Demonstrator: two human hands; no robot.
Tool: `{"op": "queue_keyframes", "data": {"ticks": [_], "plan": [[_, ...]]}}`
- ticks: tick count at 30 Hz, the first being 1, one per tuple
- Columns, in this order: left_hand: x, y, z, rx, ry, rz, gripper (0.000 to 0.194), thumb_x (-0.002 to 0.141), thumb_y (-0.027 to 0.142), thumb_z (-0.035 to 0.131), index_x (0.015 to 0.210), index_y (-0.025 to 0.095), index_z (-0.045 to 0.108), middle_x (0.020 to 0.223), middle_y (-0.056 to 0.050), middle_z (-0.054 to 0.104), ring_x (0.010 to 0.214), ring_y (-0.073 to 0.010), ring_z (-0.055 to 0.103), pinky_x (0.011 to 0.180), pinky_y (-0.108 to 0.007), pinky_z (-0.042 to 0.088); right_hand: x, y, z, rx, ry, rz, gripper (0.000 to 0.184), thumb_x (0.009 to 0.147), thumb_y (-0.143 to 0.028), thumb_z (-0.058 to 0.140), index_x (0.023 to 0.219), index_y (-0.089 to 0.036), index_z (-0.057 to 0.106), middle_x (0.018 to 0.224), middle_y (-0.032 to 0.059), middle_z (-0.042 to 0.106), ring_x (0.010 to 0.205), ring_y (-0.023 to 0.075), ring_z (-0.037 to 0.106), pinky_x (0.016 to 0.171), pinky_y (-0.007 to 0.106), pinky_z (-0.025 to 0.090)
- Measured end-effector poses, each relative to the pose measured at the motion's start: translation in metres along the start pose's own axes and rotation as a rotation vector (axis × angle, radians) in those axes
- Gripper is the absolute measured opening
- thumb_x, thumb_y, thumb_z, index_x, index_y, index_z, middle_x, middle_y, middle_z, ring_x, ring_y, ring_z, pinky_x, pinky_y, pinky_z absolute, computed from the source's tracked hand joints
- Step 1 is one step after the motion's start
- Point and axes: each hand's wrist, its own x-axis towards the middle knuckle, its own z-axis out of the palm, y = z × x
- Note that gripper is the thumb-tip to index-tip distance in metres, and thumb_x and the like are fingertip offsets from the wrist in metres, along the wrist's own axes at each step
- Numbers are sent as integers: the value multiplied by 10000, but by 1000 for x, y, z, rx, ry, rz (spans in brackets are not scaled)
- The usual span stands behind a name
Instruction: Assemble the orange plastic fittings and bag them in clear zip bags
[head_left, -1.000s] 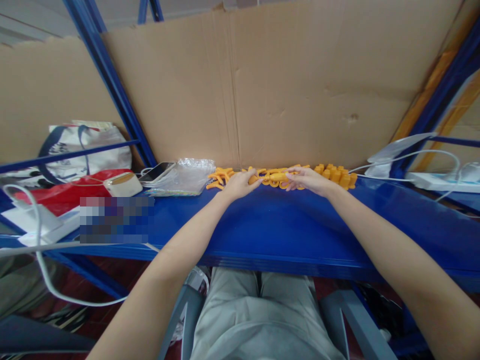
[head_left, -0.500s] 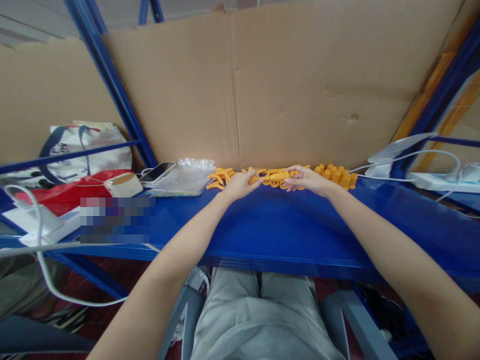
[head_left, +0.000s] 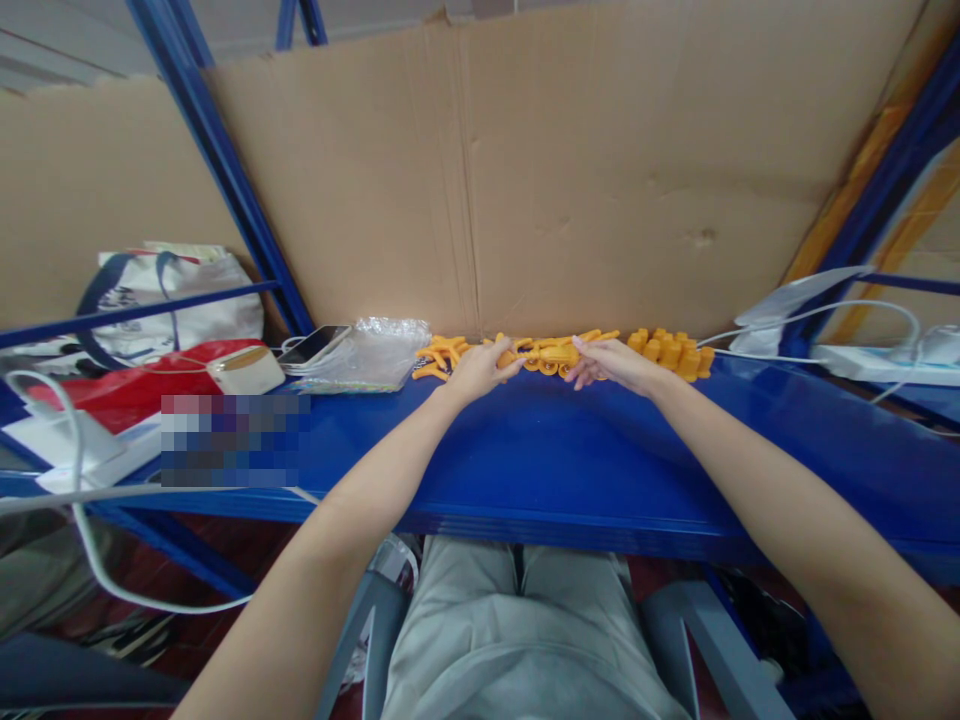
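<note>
Small orange plastic parts lie in a row along the back of a blue shelf, against a cardboard wall. My left hand is closed on one end of an orange piece. My right hand pinches the piece's other end, fingers curled. To the right stands a cluster of short orange caps.
A clear plastic bag and a phone lie to the left, beside a white box, a red bag and a tote. White cables and a power strip sit at right. Blue rack posts flank the shelf.
My right hand has shifted slightly, its fingers curling lower on the orange piece. My left hand has barely moved.
</note>
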Motion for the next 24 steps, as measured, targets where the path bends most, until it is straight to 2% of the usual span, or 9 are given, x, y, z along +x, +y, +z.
{"op": "queue_keyframes", "data": {"ticks": [2,5,9,13,15,18,20,22,24], "plan": [[0,0,0,-3,-2,-12,226,947,381,551,983,169,621,727,-43,680,703,-183,647,701,-271,468,-1,-1,-2,20,-32,-9,299,892,-457,681,981,-179,618,771,67,753,602,137,678,582,236,505],[0,0,0,1,1,-10,223,944,377,555,991,171,624,729,-40,678,708,-180,644,711,-269,468,-2,0,-4,60,-69,-14,351,840,-323,759,1103,-199,564,795,36,756,622,137,689,634,252,530],[-1,-1,1,23,18,6,225,936,380,565,984,171,631,723,-36,672,691,-168,628,692,-255,460,-2,1,0,95,-70,-15,260,910,-424,666,910,-177,586,707,64,734,588,148,678,618,262,541],[-1,-1,1,24,21,21,237,936,398,559,995,180,631,719,-31,671,688,-165,623,681,-247,455,-1,1,5,66,-28,21,515,947,-617,483,742,-161,607,623,107,699,502,148,630,539,261,518],[-1,-1,1,35,19,14,240,939,400,551,996,181,631,728,-36,675,692,-169,626,682,-250,455,-1,-1,5,43,-24,32,542,954,-629,450,756,-156,625,652,115,712,507,141,634,512,244,499],[0,-2,1,37,14,6,241,948,393,533,1000,178,629,735,-43,681,689,-172,628,680,-254,455,-3,-2,0,42,-47,4,345,906,-517,634,953,-175,640,797,81,753,579,135,670,528,230,499],[0,-2,2,32,17,15,244,950,398,527,1004,182,627,730,-41,681,687,-172,628,675,-253,456,-3,-2,-3,34,-42,-42,355,815,-414,769,1058,-209,612,877,47,759,625,131,684,548,227,496],[0,-3,2,30,24,27,251,946,411,532,1009,186,625,731,-39,680,694,-172,630,679,-253,458,-2,-1,-4,15,-24,-81,393,772,-406,804,1049,-209,606,874,37,755,633,129,681,552,226,481],[0,-2,2,30,26,30,259,940,421,540,1012,187,624,738,-38,681,704,-173,634,691,-255,460,-2,-1,-3,10,-22,-87,372,802,-491,757,962,-184,622,818,57,750,614,134,670,562,239,480]]}}
